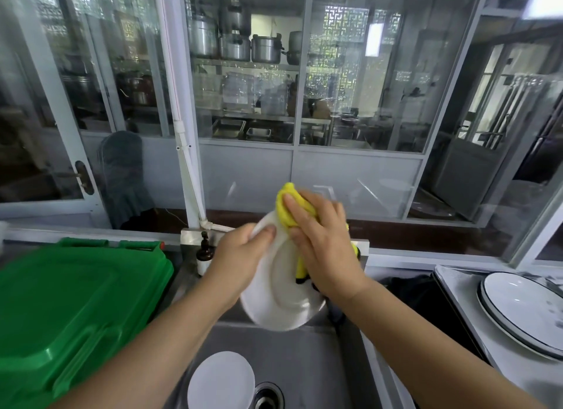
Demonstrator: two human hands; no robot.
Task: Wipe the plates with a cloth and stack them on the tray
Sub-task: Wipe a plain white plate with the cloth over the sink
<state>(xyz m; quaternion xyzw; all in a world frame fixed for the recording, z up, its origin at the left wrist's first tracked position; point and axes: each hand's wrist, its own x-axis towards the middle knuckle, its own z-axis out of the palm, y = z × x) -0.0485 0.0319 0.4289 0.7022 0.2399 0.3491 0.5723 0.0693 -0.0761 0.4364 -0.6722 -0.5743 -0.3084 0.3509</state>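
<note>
My left hand [240, 253] grips the upper left rim of a white plate [280, 302], holding it tilted above the steel sink [304, 363]. My right hand [323, 244] holds a yellow cloth [292, 204] bunched against the plate's upper face, fingers curled over it. The cloth's lower end hangs behind the hand. A second white plate [221, 381] lies flat in the sink beside the drain [268, 396]. On the right, dark-rimmed white plates [524, 305] sit stacked on a grey tray [457, 283].
A large green plastic bin lid [70, 311] fills the left counter. A brown pump bottle [203, 256] stands behind the sink. Glass partition windows [243, 88] rise straight ahead, with pots on shelves beyond. A dark bin opening [420, 299] lies between sink and tray.
</note>
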